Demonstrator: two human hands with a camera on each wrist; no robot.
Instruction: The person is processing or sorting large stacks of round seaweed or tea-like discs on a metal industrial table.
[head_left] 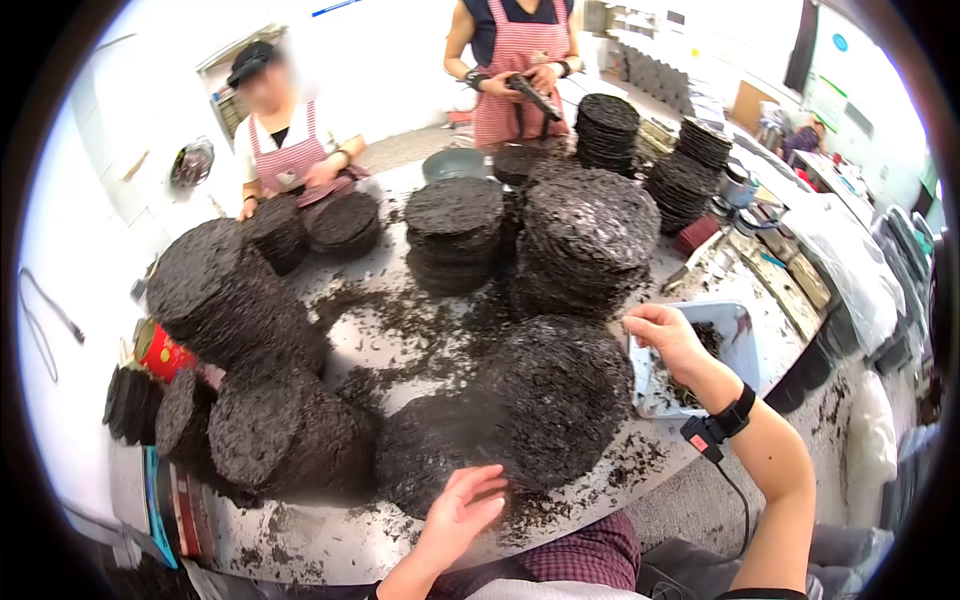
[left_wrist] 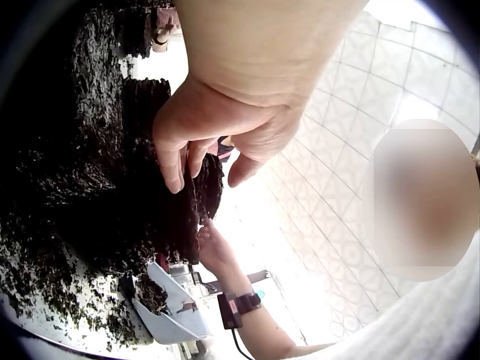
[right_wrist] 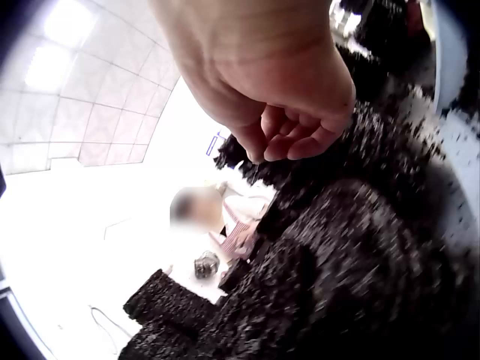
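A blurred round dark sheet (head_left: 430, 440), like dried seaweed, lies in front of me, partly over a stack of the same sheets (head_left: 565, 400). My left hand (head_left: 462, 512) is at its near edge, fingers fairly straight and thumb apart. In the left wrist view, the left hand (left_wrist: 225, 127) overlaps dark layered sheets (left_wrist: 191, 210). My right hand (head_left: 668, 340) is raised beside the stack, over the edge of a pale blue bin (head_left: 742, 365) with dark scraps inside. In the right wrist view, the right hand (right_wrist: 289, 112) has curled fingers meeting the thumb; nothing shows between them.
Tall stacks of dark rounds stand at the left (head_left: 230, 290) and beyond the middle (head_left: 585, 235). Loose crumbs litter the white table (head_left: 370, 345). Across it are a person in a striped apron (head_left: 290, 155) and another person (head_left: 515, 75) holding a dark object.
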